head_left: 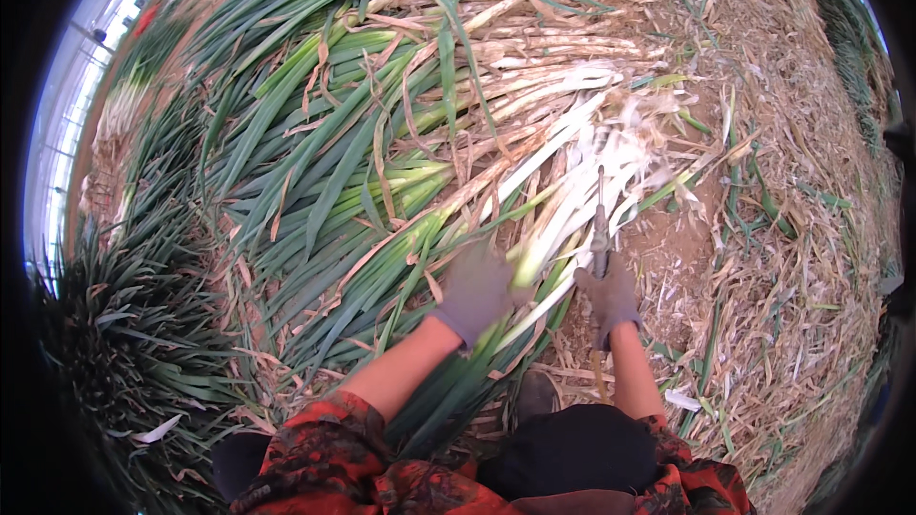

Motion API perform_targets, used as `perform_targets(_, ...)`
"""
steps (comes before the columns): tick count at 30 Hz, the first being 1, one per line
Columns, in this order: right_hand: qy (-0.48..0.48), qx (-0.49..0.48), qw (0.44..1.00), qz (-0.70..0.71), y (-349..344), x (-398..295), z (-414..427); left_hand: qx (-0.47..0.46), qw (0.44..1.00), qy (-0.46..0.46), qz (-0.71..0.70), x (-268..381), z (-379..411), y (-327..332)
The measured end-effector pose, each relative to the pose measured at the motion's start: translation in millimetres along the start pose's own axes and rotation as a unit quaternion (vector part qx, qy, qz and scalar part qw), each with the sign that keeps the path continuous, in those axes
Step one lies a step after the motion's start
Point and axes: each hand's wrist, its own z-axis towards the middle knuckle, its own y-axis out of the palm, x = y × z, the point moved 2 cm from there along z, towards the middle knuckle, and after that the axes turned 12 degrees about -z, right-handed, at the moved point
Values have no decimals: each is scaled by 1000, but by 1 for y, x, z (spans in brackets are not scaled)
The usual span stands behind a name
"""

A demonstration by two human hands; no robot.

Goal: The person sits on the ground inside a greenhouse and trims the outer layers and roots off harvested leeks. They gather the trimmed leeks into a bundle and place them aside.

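Long green onions [343,121] lie in a wide pile on the soil, with green leaves to the left and dry-skinned stalks to the right. My left hand [476,293], gloved and blurred, is at the lower part of the pile beside the green leaves; whether it grips a stalk is unclear. My right hand [612,293], also gloved, is closed around a thin-nozzled air blow gun [601,229] with a hose running down from it. The nozzle points at peeled white onion stalks [562,211], where loose skins [647,121] look blurred.
Dry peeled skins and leaf scraps [787,229] cover the ground at right. More leafy onions [143,343] are heaped at lower left, and another bundle [129,100] lies at upper left. My shoe [537,395] is close below my hands.
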Motion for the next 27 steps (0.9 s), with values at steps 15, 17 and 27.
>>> perform_targets(15, -39, -101, 994, -24, 11, -10, -68, -24, 931, -322, -171, -70, 28, -42)
perform_targets(17, -105, -108, 988, -23, 16, -10, -76, 49, 919, -327, -216, -66, 23, -34)
perform_targets(27, -155, -200, 961, -111, 26, -17, -104, 146, 824, -351, -421, -98, 8, -1)
